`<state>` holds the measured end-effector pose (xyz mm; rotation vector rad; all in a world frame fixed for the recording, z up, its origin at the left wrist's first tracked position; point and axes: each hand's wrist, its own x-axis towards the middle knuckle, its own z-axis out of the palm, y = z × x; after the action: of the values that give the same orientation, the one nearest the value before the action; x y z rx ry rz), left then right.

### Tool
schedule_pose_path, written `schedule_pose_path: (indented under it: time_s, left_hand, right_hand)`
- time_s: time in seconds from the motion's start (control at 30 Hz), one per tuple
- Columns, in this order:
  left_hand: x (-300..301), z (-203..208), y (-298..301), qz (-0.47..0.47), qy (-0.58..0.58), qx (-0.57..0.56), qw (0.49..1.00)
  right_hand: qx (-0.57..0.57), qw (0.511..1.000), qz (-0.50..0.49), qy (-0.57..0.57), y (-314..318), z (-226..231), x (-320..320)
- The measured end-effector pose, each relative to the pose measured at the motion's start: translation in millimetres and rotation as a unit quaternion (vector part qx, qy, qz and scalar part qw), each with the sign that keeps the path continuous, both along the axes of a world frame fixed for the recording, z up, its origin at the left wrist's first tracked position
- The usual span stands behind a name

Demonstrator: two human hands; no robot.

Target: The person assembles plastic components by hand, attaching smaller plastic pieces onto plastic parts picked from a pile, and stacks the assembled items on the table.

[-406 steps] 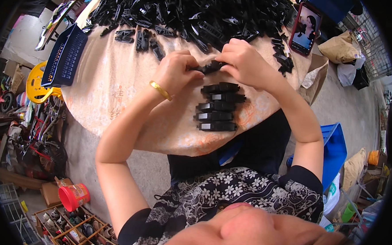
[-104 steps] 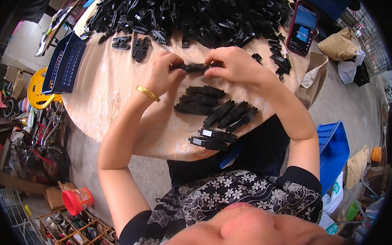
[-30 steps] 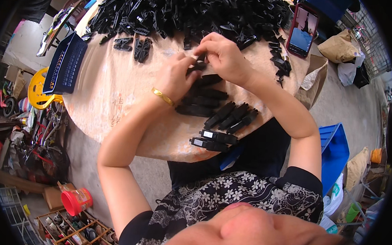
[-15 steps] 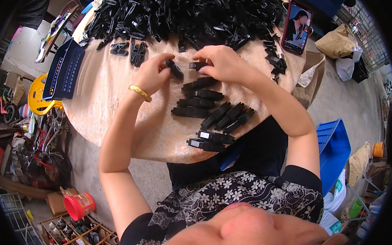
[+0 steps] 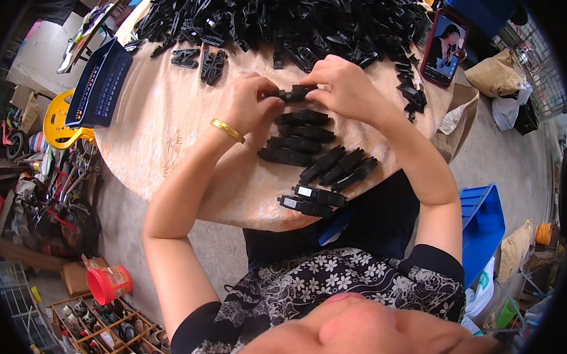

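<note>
Both of my hands meet over the cloth-covered table (image 5: 190, 114), closed on black plastic pieces. My left hand (image 5: 252, 105) pinches one black plastic part (image 5: 279, 95) by its end. My right hand (image 5: 340, 89) grips another black plastic piece (image 5: 299, 91), and the two touch end to end. Fingers partly hide both. Just below lie several chunky black plastic pieces (image 5: 302, 132) in a stack-like row. Nearer me are three slanted ones (image 5: 340, 167) and two with pale labels (image 5: 314, 195). A large heap of black parts (image 5: 272, 22) covers the far side.
Small groups of loose parts lie left (image 5: 212, 66) and right (image 5: 411, 87) of my hands. A phone (image 5: 443, 51) leans at the far right. A navy basket (image 5: 99, 87) sits on a yellow stool (image 5: 57, 121) at the left. A blue crate (image 5: 483, 216) stands right; a red bucket (image 5: 108, 284) stands lower left.
My hands were apart, each with a black piece; now they have come together and the pieces touch. The whole view has shifted slightly.
</note>
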<state>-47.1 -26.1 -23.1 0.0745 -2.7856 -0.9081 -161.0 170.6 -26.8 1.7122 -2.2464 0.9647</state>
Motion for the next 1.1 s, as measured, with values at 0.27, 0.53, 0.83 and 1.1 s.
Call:
schedule_pose_path:
  time_s: [0.27,0.53,0.83,1.1]
  left_hand:
    - [-4,5,-1,-0.033,0.038,-0.041,0.998]
    - [-6,-7,-1,-0.116,0.063,-0.006,0.991]
    - [-18,7,-66,0.154,0.133,-0.306,0.93]
    - [-15,-3,-58,0.139,0.034,-0.258,0.955]
  right_hand:
    - [0.075,0.997,-0.004,-0.035,8,10,-14]
    - [0.017,0.996,0.082,-0.033,-7,5,-2]
    - [-0.08,0.979,0.028,0.183,-26,5,-10]
    - [0.143,0.942,-0.016,0.303,-73,-1,-29]
